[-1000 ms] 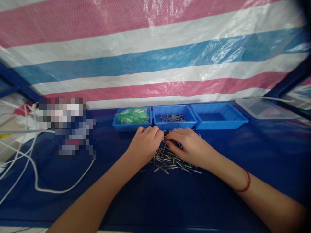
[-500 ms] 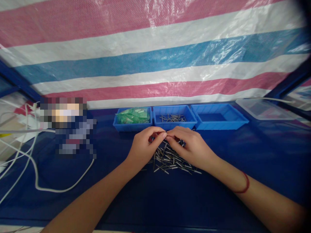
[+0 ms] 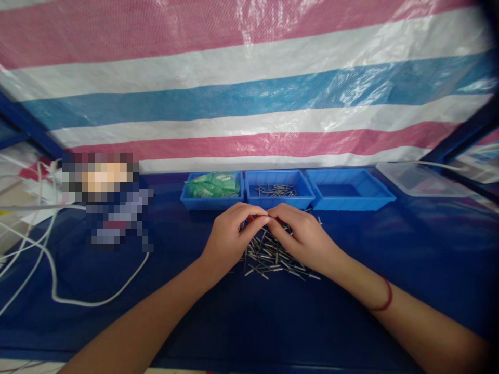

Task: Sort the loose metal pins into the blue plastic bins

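Metal pins [image 3: 268,253] heaped on counter [image 3: 234,322] below and between left hand [image 3: 229,234], right hand [image 3: 310,236]; both hands pinched narrow, fingertips meeting, contents unclear.

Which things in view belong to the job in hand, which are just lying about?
Likely in use:
left hand
right hand
metal pins heaped below them
middle blue bin with similar pins

Probably just lying about:
green bag
white cable on the left
clear plastic item at far right
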A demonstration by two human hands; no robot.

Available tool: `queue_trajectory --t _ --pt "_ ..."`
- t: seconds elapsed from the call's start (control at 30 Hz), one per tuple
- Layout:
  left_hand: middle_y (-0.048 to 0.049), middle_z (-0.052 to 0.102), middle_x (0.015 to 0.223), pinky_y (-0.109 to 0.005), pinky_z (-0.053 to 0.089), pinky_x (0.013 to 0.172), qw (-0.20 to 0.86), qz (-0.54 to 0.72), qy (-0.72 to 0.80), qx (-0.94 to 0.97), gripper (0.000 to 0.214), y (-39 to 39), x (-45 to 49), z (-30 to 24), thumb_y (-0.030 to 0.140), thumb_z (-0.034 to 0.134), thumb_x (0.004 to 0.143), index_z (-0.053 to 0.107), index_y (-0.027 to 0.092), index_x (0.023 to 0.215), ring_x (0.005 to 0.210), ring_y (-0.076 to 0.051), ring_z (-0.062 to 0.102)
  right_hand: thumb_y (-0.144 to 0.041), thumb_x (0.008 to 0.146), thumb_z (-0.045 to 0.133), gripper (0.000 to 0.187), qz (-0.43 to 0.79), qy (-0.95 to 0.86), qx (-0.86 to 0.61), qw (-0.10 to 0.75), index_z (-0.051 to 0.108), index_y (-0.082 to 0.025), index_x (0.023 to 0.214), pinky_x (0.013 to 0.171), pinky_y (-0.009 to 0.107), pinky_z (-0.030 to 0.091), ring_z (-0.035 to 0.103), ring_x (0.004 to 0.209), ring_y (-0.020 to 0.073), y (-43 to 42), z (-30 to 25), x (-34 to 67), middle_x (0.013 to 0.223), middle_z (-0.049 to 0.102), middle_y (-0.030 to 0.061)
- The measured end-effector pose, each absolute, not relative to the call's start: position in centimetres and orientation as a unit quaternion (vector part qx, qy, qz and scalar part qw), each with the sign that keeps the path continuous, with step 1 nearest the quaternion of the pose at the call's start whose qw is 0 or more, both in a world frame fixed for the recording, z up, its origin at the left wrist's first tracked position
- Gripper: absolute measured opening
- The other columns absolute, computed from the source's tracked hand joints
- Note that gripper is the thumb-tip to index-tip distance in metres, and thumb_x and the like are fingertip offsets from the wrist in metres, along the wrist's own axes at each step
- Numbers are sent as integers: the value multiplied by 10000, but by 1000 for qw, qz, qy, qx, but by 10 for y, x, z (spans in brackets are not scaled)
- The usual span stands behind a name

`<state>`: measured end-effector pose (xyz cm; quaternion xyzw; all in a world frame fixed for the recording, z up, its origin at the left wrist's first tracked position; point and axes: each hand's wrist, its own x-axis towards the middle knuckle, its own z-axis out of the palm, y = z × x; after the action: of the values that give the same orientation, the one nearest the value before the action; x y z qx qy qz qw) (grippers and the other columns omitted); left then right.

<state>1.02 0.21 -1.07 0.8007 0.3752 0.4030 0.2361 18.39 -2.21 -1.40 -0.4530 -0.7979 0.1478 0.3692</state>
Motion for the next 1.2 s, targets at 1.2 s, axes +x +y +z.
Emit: queue_trajectory --t 1.2 --pt "-30 598 1200 -346 337 826 0 118 286 951 287 16 20 -16 213 419 950 592 261 1174 1062 -205 506 -280 892 468 200 -35 -762 -534 364 643 -188 864 766 355 379 555 864 230 -1 -12 214 902 665 62"
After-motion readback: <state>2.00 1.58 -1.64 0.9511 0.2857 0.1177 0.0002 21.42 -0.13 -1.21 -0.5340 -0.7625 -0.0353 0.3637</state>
